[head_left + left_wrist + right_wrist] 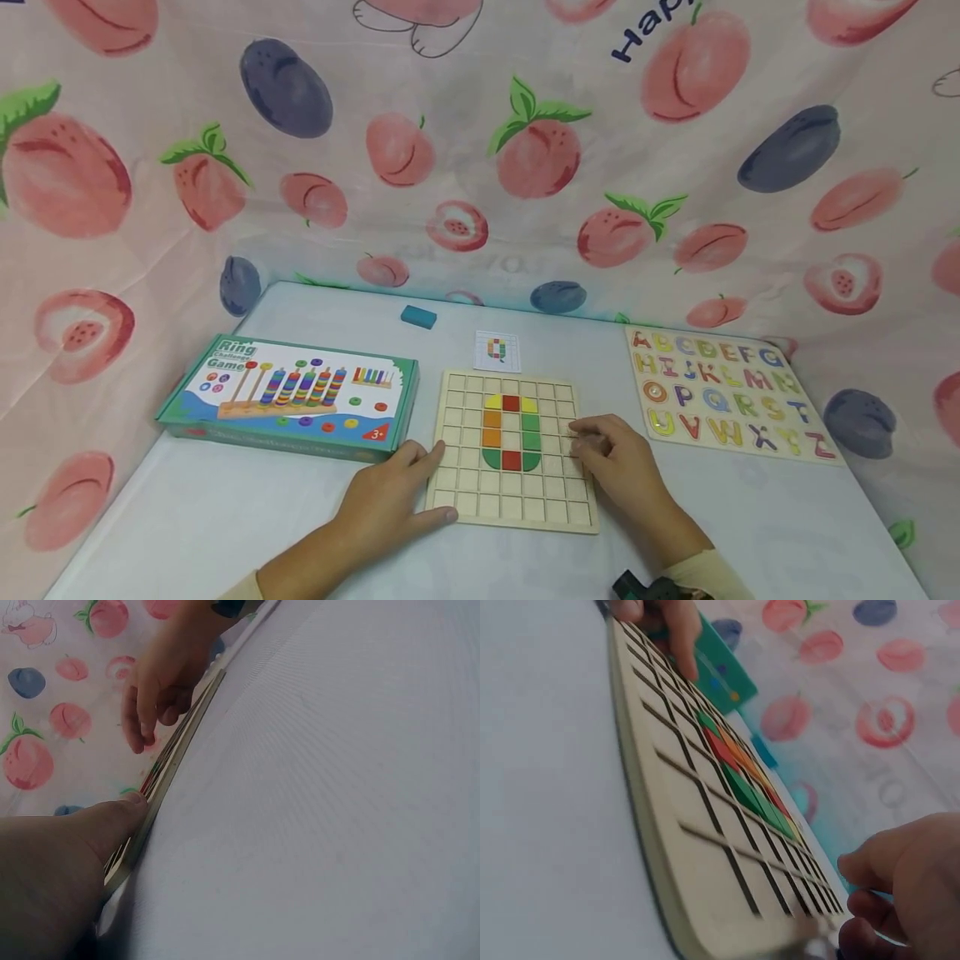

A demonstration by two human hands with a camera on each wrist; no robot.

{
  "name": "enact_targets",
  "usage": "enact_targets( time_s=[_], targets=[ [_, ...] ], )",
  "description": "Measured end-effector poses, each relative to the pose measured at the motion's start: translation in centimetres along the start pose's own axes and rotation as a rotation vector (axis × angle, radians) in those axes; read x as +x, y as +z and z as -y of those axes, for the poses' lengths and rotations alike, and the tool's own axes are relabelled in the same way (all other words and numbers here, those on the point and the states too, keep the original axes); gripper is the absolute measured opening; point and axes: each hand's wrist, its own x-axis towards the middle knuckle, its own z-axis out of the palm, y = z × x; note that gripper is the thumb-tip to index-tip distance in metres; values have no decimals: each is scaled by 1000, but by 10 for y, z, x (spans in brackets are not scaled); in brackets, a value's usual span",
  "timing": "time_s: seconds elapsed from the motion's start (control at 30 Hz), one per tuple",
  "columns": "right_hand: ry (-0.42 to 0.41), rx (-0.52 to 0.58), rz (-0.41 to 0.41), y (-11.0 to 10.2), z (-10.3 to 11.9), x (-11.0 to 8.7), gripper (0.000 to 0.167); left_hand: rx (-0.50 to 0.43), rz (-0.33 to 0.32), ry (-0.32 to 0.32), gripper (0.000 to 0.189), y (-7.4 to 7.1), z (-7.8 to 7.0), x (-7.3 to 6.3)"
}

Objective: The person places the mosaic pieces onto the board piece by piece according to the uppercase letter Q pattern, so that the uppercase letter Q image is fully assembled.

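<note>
A square wooden grid board (465, 481) lies on the table, with coloured tiles set in a ring: red (511, 403) and yellow at the top, orange (492, 437) on the left, green (531, 432) on the right, green and red along the bottom. My left hand (386, 496) rests at the board's left near corner, thumb on its front edge and index finger on its left side. At the board's right side is my right hand (626, 467), fingers loosely bent over the edge squares. Nothing shows between them in the left wrist view, where that hand (169, 682) hangs over the board.
Behind the board is a small card (497, 352) with a similar coloured pattern. A teal block (418, 317) lies farther back. On the left is a Ring Challenge Game box (292, 396); on the right, an alphabet puzzle board (731, 392). A dark object (648, 586) sits by my right sleeve.
</note>
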Motion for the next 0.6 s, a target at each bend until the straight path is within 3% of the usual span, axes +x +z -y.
enact_targets(
  time_s=[0.13, 0.3, 0.6],
  targets=[
    [43, -61, -46, -15, -13, 4, 31, -2, 0, -1, 90, 0, -1, 0],
    [51, -136, -38, -22, -20, 8, 38, 7, -12, 0, 90, -1, -1, 0],
    [60, -213, -61, -17, -32, 13, 28, 14, -18, 5, 90, 0, -1, 0]
  ],
)
